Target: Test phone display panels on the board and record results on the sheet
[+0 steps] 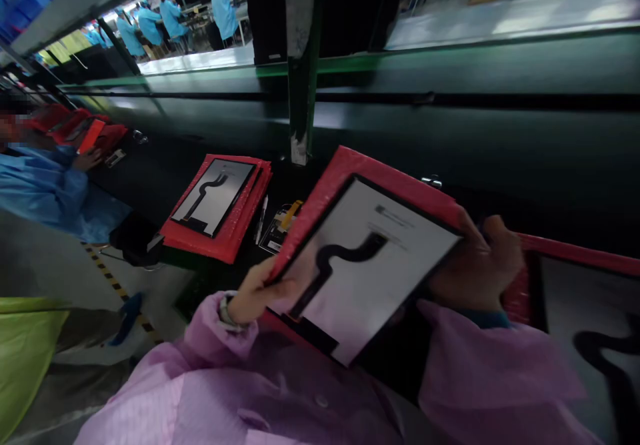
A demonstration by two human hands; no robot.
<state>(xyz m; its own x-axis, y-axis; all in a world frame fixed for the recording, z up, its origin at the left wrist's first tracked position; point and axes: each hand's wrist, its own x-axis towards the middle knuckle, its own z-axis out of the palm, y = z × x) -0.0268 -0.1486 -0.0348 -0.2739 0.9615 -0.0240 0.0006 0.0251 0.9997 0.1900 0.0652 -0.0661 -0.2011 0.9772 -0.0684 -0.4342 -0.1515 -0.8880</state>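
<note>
In front of my chest, tilted, is a tablet display panel (367, 278) with its pale back and black ribbon cable facing up. A red bubble-wrap sheet or bag (345, 168) lies under it and shows along its far and left edges. My left hand (260, 292) grips the panel's left edge together with the wrap, thumb on top. At the right edge my right hand (480, 265), somewhat blurred, is closed on the wrap beside the panel; some of its fingers are hidden.
To the left, another display panel (215, 195) lies on stacked red bubble wrap (225, 248). Between are a white pen (261, 220) and a small circuit board (275, 232). A further panel (575, 312) is at right. A co-worker in blue (55, 188) works at far left. A post (301, 112) rises behind.
</note>
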